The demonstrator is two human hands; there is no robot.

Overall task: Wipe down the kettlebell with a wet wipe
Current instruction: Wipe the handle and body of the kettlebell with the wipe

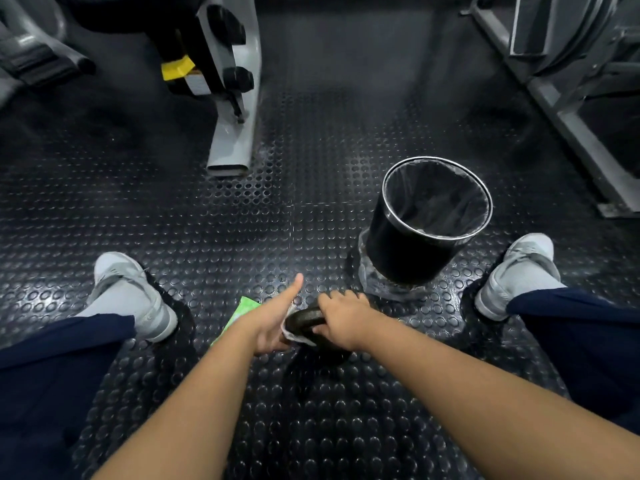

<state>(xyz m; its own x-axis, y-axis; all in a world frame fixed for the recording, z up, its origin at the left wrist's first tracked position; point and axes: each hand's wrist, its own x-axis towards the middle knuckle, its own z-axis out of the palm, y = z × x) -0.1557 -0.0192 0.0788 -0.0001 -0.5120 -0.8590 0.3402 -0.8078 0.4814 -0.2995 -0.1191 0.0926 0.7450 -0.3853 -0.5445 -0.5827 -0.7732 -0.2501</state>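
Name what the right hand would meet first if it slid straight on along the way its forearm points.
Probably the left hand, holding the white wipe on the kettlebell handle right beside the right hand; depth is unclear.

We have the kettlebell [309, 323] low in the centre of the frame on the floor mat [214, 237], between our left shoe [135, 292] and right shoe [519, 271]. Our left hand [273, 323] is at its left with the wet wipe [295, 337] between them, and our right hand [346, 320] is on its handle. A wipes packet [242, 311] lies just left of the left hand, the waste bin [408, 251] stands above and right of the kettlebell, and a machine leg [232, 140] stands upper centre.
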